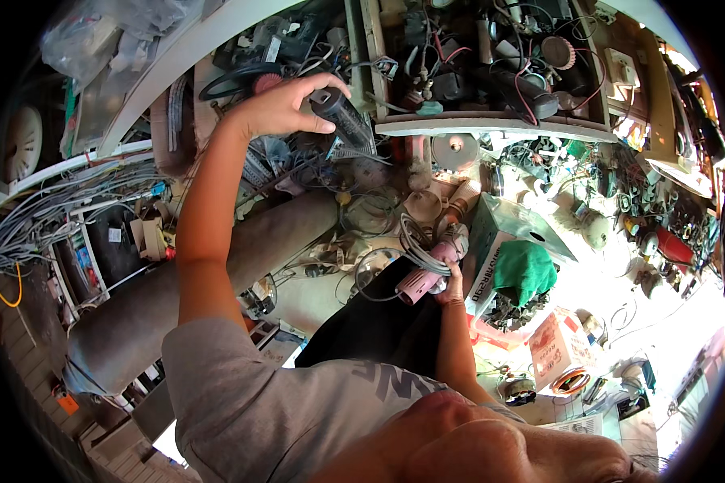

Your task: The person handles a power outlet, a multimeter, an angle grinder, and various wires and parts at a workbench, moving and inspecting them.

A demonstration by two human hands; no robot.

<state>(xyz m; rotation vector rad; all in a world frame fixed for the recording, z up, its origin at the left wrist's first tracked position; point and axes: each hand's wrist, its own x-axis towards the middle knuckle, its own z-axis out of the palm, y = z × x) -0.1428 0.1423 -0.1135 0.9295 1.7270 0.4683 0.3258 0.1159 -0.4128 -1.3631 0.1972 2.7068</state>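
Note:
My left hand (286, 113) is raised near the upper shelving, its fingers and thumb around the top of a dark cylindrical object (344, 121) that tilts down to the right. Lower and to the right, my right hand (449, 286) grips a pinkish, cylindrical tool (417, 284) together with loops of grey cable (415, 245), held over my dark trousers. The tool's far part is partly hidden by the cable.
A drawer of tools and cords (507, 80) sits above. A long grey roll (121, 330) crosses the left. At right stand a box with a green cloth (524, 274) and a printed carton (556, 354). Tangled wires and parts crowd the floor.

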